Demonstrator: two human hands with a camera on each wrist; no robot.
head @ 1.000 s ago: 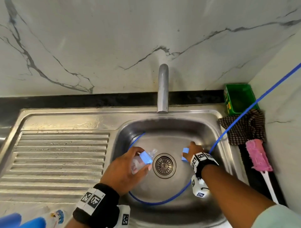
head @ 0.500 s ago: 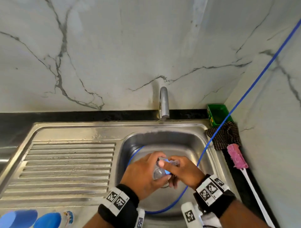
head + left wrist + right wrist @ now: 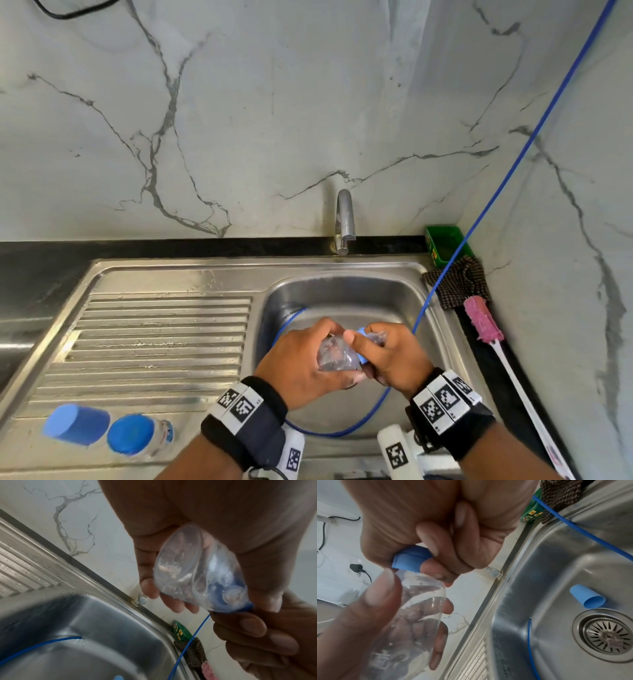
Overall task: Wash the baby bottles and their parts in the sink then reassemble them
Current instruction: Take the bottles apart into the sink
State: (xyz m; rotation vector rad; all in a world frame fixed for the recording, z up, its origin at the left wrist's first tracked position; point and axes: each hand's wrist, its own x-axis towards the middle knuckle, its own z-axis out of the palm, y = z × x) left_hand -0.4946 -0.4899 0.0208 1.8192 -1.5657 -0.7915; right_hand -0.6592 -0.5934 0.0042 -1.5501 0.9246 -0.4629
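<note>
1. Left hand (image 3: 301, 363) is wrapped around a clear baby bottle (image 3: 334, 356), which it holds above the sink (image 3: 342, 294) basin.
2. Right hand (image 3: 390, 359) pinches the blue collar (image 3: 411, 561) at the bottle's neck, thumb and fingers curled on it. The nipple shows faintly through the bottle wall in the left wrist view.
3. Bottle lies tilted, base toward the left hand.
4. A loose blue cap (image 3: 587, 597) lies on its side in the basin, just beside the drain (image 3: 607, 635).
5. A blue hose (image 3: 479, 222) runs down from the upper right and loops round the basin floor.
6. On the drainboard (image 3: 154, 335): a second bottle (image 3: 140, 435) with a blue top, and another blue cap (image 3: 77, 425) beside it.
7. Right of the sink: green box (image 3: 445, 245), checked cloth (image 3: 459, 284), pink brush (image 3: 483, 322).
</note>
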